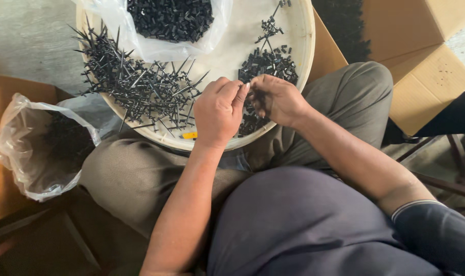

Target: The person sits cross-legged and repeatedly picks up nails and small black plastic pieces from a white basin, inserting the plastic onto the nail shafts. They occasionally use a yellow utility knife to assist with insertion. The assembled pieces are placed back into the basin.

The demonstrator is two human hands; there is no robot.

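We see the largest things first: brown cardboard boxes [427,66] at the right, flaps open, plain and unmarked on the faces in view, and another brown cardboard surface [7,153] at the left edge. Our lap carries a round white tray [306,46], resting across the grey-trousered knees. At the tray's top sits a clear plastic bag [156,46] holding small black pieces, its mouth folded open. A second clear plastic bag [38,153] lies off the tray at the left, against the cardboard, with dark contents that we cannot make out through the film.

On the tray's left half spreads a tangled heap of black spiked sprues [135,84], thin rods pointing every way. On the right half lies a smaller pile of loose black clips [268,61], with a few sprue bits above it. A small yellow object [190,135] lies near the tray's near rim, just beside the left wrist.

Our left hand [219,115] and right hand [278,99] meet over the tray's near right part, fingertips touching. Both grips are closed, pinched together on a small black piece [249,94] held between them, mostly hidden by the fingers, just above the clip pile.
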